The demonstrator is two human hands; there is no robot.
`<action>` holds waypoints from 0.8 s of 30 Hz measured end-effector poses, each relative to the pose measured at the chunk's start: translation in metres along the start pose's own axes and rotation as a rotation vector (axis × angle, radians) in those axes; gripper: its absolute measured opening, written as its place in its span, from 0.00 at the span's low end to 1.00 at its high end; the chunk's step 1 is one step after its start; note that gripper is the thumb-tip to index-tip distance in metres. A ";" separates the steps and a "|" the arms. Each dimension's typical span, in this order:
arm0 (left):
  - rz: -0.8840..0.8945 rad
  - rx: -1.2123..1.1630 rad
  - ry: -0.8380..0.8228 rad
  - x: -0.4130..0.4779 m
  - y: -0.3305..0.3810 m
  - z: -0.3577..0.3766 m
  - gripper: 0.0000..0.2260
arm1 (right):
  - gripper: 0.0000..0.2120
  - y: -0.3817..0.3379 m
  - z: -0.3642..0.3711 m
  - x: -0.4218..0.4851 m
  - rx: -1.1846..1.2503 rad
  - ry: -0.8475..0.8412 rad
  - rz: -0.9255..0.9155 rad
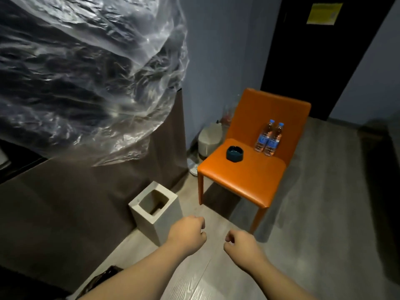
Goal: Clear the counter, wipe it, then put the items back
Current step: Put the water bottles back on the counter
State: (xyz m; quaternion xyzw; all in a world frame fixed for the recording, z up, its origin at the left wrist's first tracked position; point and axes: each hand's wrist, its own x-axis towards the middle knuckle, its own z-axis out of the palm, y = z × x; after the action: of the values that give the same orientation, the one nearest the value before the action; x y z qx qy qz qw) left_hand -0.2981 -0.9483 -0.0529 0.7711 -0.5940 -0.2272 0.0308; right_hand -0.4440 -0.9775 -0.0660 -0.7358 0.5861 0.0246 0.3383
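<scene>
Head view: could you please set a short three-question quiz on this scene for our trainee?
1. How many water bottles stand on the orange chair?
2. True or false: the dark ashtray lies inside the grey bin.
3. The left hand and right hand hold: A) a cloth, B) nothing, C) a bottle.
Key: 1 two; 2 false, it sits on the chair seat; 3 B.
</scene>
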 end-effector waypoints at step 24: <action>-0.250 -0.135 -0.185 0.362 0.128 -0.003 0.13 | 0.08 0.115 -0.207 0.361 -0.020 -0.310 -0.004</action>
State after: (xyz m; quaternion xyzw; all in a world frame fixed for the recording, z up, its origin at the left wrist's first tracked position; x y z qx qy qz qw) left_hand -0.3436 -1.3228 -0.1233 0.8110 -0.4770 -0.3389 -0.0009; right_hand -0.5073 -1.4019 -0.1171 -0.7275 0.5251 0.1431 0.4177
